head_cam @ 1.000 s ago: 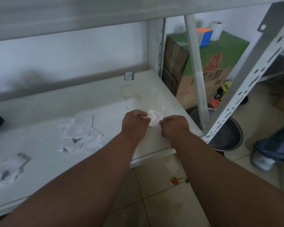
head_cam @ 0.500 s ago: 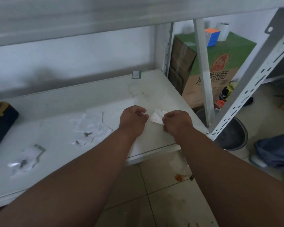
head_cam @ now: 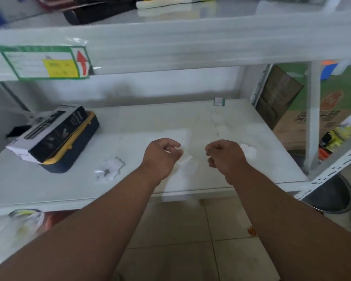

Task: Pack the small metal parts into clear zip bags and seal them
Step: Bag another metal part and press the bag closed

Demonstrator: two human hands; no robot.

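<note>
While both fists are held curled and apart above the shelf (head_cam: 190, 118) at centre frame, a clear zip bag (head_cam: 185, 160) is seen beside the left hand (head_cam: 162, 157); whether it is pinched cannot be told. Nothing visible is held by the right hand (head_cam: 224, 157). More bags with metal parts (head_cam: 107, 171) are seen at centre left.

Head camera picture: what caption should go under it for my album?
Two hands, left and right, hover over a white metal shelf beside small clear plastic zip bags of metal parts.
</note>
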